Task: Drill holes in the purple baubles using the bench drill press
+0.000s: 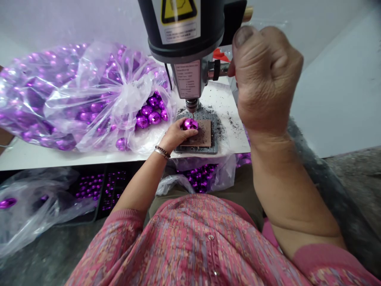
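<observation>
My left hand (177,134) grips a shiny purple faceted ball (190,124) on a brown square board (204,135). The board lies on the grey base (212,150) of a bench drill press (185,47). Just over the ball is the thin drill bit (193,115); whether it touches the ball I cannot tell. Raised at the right of the machine, my right hand (266,75) is closed around the drill press's feed handle (223,70), and most of the grip is hidden by the fingers.
A large clear plastic bag (89,95) full of purple balls lies on the white table (143,153) at left. One loose ball (121,143) sits near the table edge. Dark shavings (230,123) surround the base. Below are black crates (101,190) with more balls and a plastic bag (223,174) at my lap.
</observation>
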Demonstrator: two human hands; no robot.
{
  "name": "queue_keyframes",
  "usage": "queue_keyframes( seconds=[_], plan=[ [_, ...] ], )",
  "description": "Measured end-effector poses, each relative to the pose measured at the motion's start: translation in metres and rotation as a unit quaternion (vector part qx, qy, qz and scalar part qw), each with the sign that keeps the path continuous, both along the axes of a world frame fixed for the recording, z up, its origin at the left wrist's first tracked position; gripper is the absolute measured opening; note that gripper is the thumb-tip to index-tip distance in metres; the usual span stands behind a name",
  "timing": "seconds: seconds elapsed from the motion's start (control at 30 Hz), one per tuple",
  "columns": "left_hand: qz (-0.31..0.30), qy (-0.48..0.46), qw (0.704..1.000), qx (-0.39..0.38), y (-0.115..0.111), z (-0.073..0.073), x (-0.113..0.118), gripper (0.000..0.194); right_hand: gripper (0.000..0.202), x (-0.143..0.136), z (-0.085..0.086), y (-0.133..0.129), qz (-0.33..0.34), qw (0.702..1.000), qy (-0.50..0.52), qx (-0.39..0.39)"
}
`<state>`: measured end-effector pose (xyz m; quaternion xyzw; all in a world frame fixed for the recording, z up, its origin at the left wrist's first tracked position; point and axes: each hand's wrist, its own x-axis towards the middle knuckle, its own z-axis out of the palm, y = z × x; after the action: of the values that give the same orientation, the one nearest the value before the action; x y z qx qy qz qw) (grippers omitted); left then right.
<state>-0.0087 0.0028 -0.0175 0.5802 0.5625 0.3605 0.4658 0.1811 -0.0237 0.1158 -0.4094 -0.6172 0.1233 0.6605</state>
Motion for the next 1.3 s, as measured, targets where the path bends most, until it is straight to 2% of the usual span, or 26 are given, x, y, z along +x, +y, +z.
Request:
queue_keyframes(
  seconds=[0.17,0.33,0.53,0.8,1.03,1.3],
  plan=[
    [-0.036,0.099,0.994,0.017,0.000,0.009,0.010,0.074,0.046,-0.001,0.002,-0.004,0.011,1.000,0.011,-0.006],
    [-0.044,0.135,0.990,0.028,-0.002,0.010,0.015,0.075,0.068,-0.004,-0.001,-0.006,0.010,0.998,0.050,0.021],
    [-0.025,0.148,0.987,0.052,-0.005,0.001,0.017,0.069,0.042,-0.005,-0.010,-0.012,-0.005,0.998,0.063,-0.009],
    [-0.022,0.190,0.980,0.059,-0.010,0.004,0.021,0.060,0.053,-0.002,-0.029,-0.016,-0.026,0.999,0.022,0.011],
    [-0.021,0.193,0.978,0.069,-0.010,0.002,0.021,0.054,0.050,-0.003,-0.040,-0.015,-0.065,0.997,0.013,0.029],
    [-0.020,0.212,0.975,0.060,-0.014,0.003,0.022,0.063,0.060,0.002,-0.048,-0.014,-0.076,0.996,-0.034,0.034]
  ],
)
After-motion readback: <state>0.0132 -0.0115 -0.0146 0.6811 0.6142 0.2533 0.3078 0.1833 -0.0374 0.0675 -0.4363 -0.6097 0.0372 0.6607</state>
